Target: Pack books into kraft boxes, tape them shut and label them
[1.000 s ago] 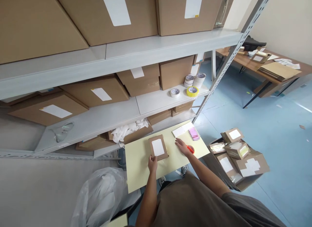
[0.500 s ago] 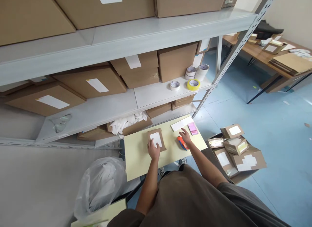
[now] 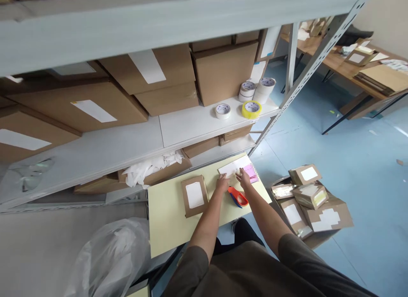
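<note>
On the pale yellow table point(image 3: 165, 220), my left hand point(image 3: 222, 182) is at the lower left edge of a white paper sheet point(image 3: 234, 166), and its fingertips are too small to make out. My right hand point(image 3: 244, 178) has its fingers apart over the sheet, beside a pink item point(image 3: 251, 172). An orange and blue tool point(image 3: 238, 197) lies just below my hands, touched by neither. To the left rests a small cardboard box point(image 3: 194, 196) with a white label.
Grey shelving point(image 3: 185, 131) with cartons and tape rolls point(image 3: 251, 109) stands beyond the table. An open carton of small boxes point(image 3: 307, 203) is at the right. A clear plastic bag point(image 3: 111, 258) is at the lower left. A wooden table point(image 3: 344, 71) stands farther back.
My left hand has left the labelled box and moved right to the white sheet. My right hand has shifted slightly off the orange tool. The camera view has shifted.
</note>
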